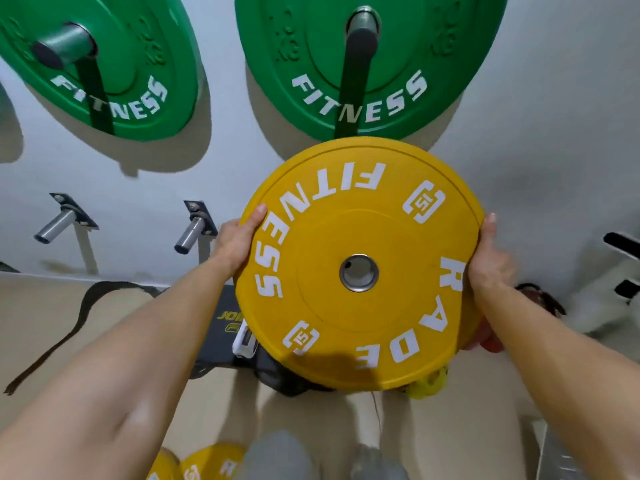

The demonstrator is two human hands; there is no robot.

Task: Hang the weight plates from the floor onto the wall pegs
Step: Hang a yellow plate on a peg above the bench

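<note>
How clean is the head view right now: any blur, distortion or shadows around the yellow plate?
Head view: the yellow plate is sharp, its lettering readable; wide-angle distortion stretches the frame's edges; the bottom edge, with more yellow plates, is blurred; the green plates throw soft shadows on the wall.

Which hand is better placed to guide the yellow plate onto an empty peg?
Left, probably: the left hand grips the yellow plate beside an empty peg; the right hand holds its far edge.

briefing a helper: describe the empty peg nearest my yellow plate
On the white wall, below the left green rubber plate, two short bare steel pegs stick out. It is the right one, nearest the left hand on the round yellow plate.
</note>
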